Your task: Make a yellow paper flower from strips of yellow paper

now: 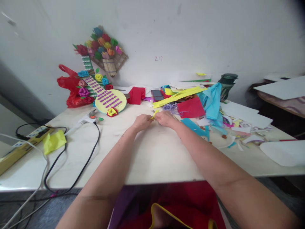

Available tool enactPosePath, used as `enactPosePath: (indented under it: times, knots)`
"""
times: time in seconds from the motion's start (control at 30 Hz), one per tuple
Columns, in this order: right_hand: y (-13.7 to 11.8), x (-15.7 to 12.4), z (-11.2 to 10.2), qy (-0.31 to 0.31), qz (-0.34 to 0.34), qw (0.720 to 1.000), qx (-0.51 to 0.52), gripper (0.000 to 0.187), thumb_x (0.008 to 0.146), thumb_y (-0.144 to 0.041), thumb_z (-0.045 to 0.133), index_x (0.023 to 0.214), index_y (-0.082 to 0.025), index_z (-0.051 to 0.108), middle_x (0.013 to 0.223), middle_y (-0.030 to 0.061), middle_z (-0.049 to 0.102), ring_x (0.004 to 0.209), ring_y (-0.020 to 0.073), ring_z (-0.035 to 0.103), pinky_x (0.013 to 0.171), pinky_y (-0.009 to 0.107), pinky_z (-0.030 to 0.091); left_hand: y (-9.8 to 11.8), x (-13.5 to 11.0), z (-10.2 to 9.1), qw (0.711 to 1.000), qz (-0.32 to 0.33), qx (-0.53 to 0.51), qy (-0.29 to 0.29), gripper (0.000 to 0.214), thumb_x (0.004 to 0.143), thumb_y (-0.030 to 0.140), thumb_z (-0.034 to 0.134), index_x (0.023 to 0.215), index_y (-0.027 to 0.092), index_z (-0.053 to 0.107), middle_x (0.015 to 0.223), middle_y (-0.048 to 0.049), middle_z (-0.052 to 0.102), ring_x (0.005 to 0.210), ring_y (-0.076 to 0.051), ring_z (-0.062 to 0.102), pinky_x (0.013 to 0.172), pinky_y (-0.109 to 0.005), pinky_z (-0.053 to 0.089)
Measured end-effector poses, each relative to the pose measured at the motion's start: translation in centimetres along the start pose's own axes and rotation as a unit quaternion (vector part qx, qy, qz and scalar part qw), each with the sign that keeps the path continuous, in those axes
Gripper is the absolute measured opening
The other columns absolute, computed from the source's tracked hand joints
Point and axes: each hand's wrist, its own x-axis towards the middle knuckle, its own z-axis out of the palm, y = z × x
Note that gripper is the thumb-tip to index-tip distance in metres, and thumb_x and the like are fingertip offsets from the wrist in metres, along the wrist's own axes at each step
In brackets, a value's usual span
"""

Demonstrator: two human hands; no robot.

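Observation:
My left hand (142,121) and my right hand (165,118) meet over the middle of the white table (152,159), fingers curled. Between them they pinch a small yellow paper strip (154,114) that sticks up a little. Just behind the hands lie a long yellow paper strip (177,95), a red sheet (191,107) and a tangle of purple shreds (170,108).
A yellow paper guitar (110,100) with paper flowers leans at the back left, near a red plastic bag (71,87) and a glue gun (88,118) with a black cable (78,165). A crumpled yellow paper (54,141) lies left. Paper scraps (233,125) and a dark green bottle (227,83) fill the right.

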Motion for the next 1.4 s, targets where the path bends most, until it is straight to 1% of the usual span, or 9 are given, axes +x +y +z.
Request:
enactPosePath:
  times: [0.17,0.3,0.43,0.57,0.73,0.83,1.07,1.23,1.4]
  knots:
    - [0.3,-0.1,-0.3,-0.031,-0.030,0.997,0.057,0.029,0.083,-0.026,0.040,0.084,-0.015,0.067,0.085,0.0061,0.068,0.075,0.0141,0.057,0.059,0.022,0.032,-0.6,-0.5,-0.8,0.993,0.027,-0.101,-0.053,0.030,0.080,0.036,0.039,0.071,0.017,0.061,0.058,-0.0009,0.059,0.058,-0.013,0.053,0.061,-0.023,0.041]
    - [-0.3,0.4,0.5,-0.019,0.000,1.000,0.007,0.028,0.081,-0.025,0.042,0.087,-0.016,0.068,0.090,0.0102,0.068,0.080,0.0184,0.059,0.061,0.025,0.033,0.0,0.0,0.0,0.998,-0.010,-0.035,-0.043,0.030,0.080,0.032,0.037,0.076,0.017,0.063,0.065,-0.0046,0.064,0.068,-0.017,0.058,0.065,-0.025,0.042]
    - [-1.0,0.6,1.2,0.007,0.022,0.999,-0.045,0.029,0.077,-0.019,0.042,0.092,-0.016,0.066,0.091,0.0137,0.067,0.082,0.0230,0.060,0.065,0.029,0.035,0.6,0.6,0.7,0.998,-0.054,0.034,0.013,0.033,0.081,0.031,0.034,0.082,0.017,0.064,0.084,-0.0097,0.067,0.083,-0.021,0.060,0.068,-0.027,0.042]
    - [-0.5,0.3,1.0,0.027,0.035,0.999,0.018,0.033,0.084,-0.027,0.036,0.095,-0.017,0.065,0.091,0.0108,0.067,0.083,0.0201,0.059,0.067,0.027,0.036,0.4,0.6,0.5,0.996,-0.070,-0.055,0.002,0.033,0.080,0.033,0.036,0.076,0.017,0.064,0.067,-0.0054,0.064,0.068,-0.017,0.059,0.059,-0.024,0.041]
    - [1.1,0.0,0.0,-0.029,-0.004,0.986,0.164,0.036,0.085,-0.029,0.034,0.087,-0.014,0.066,0.084,0.0055,0.067,0.075,0.0148,0.057,0.063,0.022,0.036,-0.2,0.5,0.6,0.974,-0.077,-0.210,-0.025,0.027,0.076,0.035,0.043,0.071,0.015,0.060,0.053,-0.0013,0.056,0.048,-0.011,0.047,0.048,-0.022,0.037]
    - [1.5,0.1,0.0,0.003,0.005,0.984,0.179,0.036,0.085,-0.030,0.034,0.091,-0.016,0.066,0.090,0.0041,0.067,0.080,0.0155,0.057,0.066,0.023,0.036,-0.4,0.5,0.8,0.965,-0.088,-0.245,-0.033,0.024,0.075,0.033,0.044,0.072,0.014,0.059,0.051,-0.0001,0.053,0.044,-0.010,0.044,0.046,-0.022,0.036]
    - [1.0,-0.1,0.7,0.070,0.009,0.995,0.069,0.031,0.082,-0.035,0.040,0.097,-0.021,0.063,0.101,0.0044,0.066,0.089,0.0187,0.058,0.072,0.026,0.037,-0.1,0.6,0.9,0.992,-0.086,-0.091,0.018,0.031,0.079,0.036,0.039,0.084,0.018,0.065,0.069,-0.0042,0.065,0.067,-0.016,0.058,0.059,-0.024,0.041]
    - [0.1,-0.3,0.5,0.043,0.013,0.999,-0.007,0.030,0.082,-0.031,0.041,0.098,-0.018,0.063,0.099,0.0103,0.065,0.093,0.0224,0.058,0.074,0.029,0.038,0.5,0.3,1.2,0.996,-0.067,0.025,0.060,0.033,0.082,0.036,0.037,0.097,0.023,0.064,0.096,-0.0074,0.067,0.088,-0.020,0.060,0.073,-0.026,0.042]
    - [-0.1,-0.2,0.3,0.012,0.014,1.000,-0.025,0.031,0.086,-0.028,0.036,0.100,-0.017,0.061,0.098,0.0123,0.065,0.093,0.0228,0.058,0.074,0.030,0.038,0.5,0.2,1.3,0.996,-0.042,0.041,0.073,0.034,0.080,0.033,0.041,0.103,0.021,0.062,0.096,-0.0091,0.066,0.089,-0.023,0.060,0.075,-0.029,0.043]
